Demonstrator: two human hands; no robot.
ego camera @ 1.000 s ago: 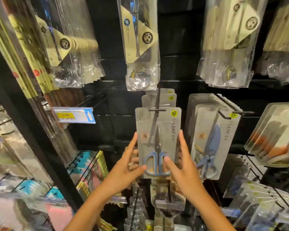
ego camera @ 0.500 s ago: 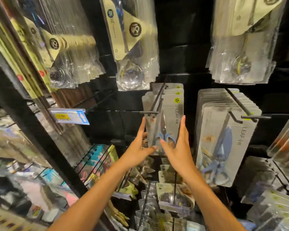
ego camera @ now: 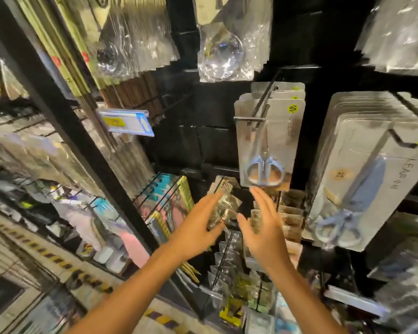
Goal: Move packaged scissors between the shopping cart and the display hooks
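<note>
A grey card pack of blue-handled scissors (ego camera: 266,150) hangs at the front of a black display hook (ego camera: 261,109), with a few like packs behind it. My left hand (ego camera: 200,222) and my right hand (ego camera: 263,227) are both below the pack, fingers straight and spread, holding nothing. The right fingertips are just under the pack's bottom edge. No shopping cart is in view.
A thick row of larger blue scissors packs (ego camera: 362,179) hangs on the hook to the right. Clear bags of utensils (ego camera: 225,51) hang above. A price tag (ego camera: 126,122) juts out at left, beside a black shelf upright (ego camera: 65,116). Small packets hang below my hands.
Both hands have let go of the scissors pack and dropped below it. The pack now hangs on the hook. The view has swung left and down.
</note>
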